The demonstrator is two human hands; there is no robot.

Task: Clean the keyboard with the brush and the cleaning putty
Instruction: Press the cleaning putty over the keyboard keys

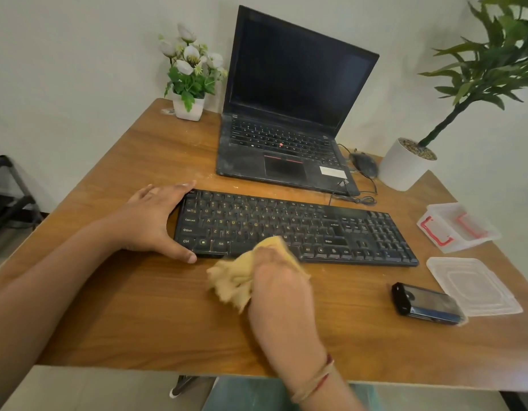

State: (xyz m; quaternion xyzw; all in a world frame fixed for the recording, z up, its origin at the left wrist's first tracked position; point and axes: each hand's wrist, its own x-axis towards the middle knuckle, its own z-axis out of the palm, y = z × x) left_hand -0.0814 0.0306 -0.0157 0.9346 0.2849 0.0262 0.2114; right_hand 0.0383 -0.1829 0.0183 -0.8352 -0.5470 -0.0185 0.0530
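Left hand (151,221) is clamping the 9 o'clock end of the flat black plastic keyboard (345,229), thumb on the near edge, fingers over the far edge. Right hand (282,289) is gripping a blurred lump of pale yellow cleaning putty (233,277), holding it over the keyboard's 6 o'clock edge near the space bar. Keyboard is lying on the brown wooden table (123,307), an open black laptop (286,114) at its 12 o'clock.
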